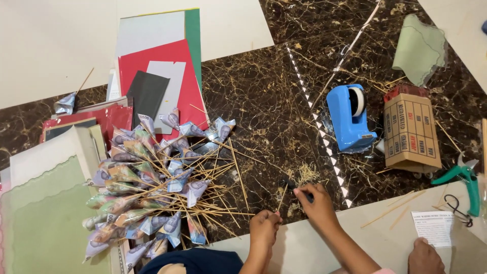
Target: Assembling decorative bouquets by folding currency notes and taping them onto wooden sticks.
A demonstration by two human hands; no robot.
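a brown cardboard box [410, 133] and blue tape dispenser [350, 117] are lying beyond the right hand [317, 202], whose fingers are pinching a dark tool [293, 184]; the left hand [265, 225] is gripping a thin wooden skewer [282, 198] beside the pile of folded-banknote skewers [157, 187].

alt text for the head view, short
Seen from above, the left hand holds a thin wooden skewer and the right hand a dark tool, beside a pile of folded banknotes on skewers on a dark marble floor.

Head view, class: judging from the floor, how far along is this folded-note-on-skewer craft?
Done: a large pile of folded banknote cones on skewers lies at the left. In hand: the left hand pinches a bare skewer while the right hand works at its top with a small dark thing, too small to identify. Left: loose skewers lie bare near the cardboard box and blue tape dispenser.
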